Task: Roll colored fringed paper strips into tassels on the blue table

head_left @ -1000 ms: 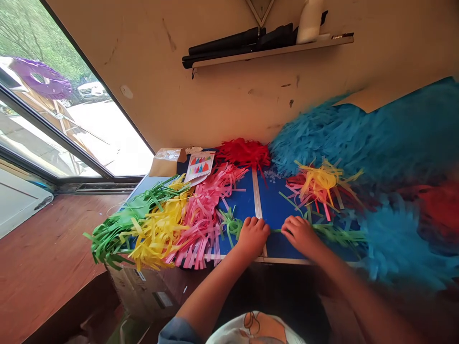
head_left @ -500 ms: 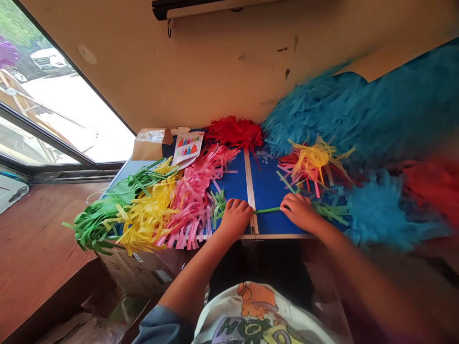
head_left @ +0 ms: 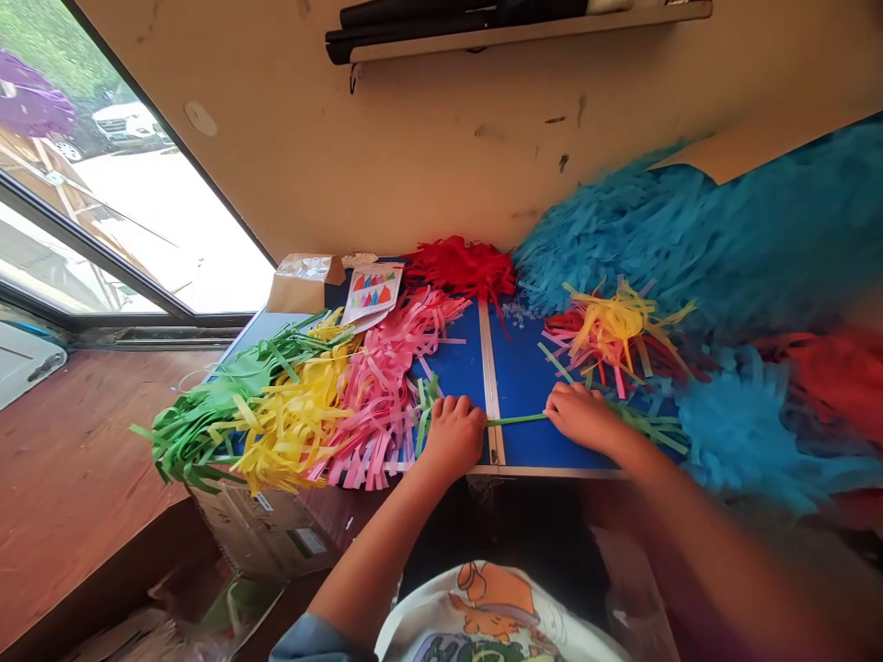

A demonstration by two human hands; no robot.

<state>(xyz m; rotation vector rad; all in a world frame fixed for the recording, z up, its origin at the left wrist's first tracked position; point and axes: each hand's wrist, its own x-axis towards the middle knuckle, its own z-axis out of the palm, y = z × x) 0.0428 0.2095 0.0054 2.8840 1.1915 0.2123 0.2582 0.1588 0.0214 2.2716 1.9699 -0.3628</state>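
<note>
My left hand and my right hand rest on a blue table, both with fingers curled over a twisted green paper strip stretched between them. The strip's fringed ends spread out beside each hand, to the left of my left hand and to the right of my right. Just left of my left hand lie piles of pink fringed paper, yellow fringed paper and green fringed paper. Behind my right hand sits a yellow-and-red paper tassel.
Red fringe lies at the table's back. Big blue fringe heaps and red ones fill the right side. A brown box and a printed card sit back left. A cardboard carton stands under the table; a wall shelf hangs above.
My hands have drawn apart, so the green strip now shows stretched between them. The camera has tilted, shifting the view.
</note>
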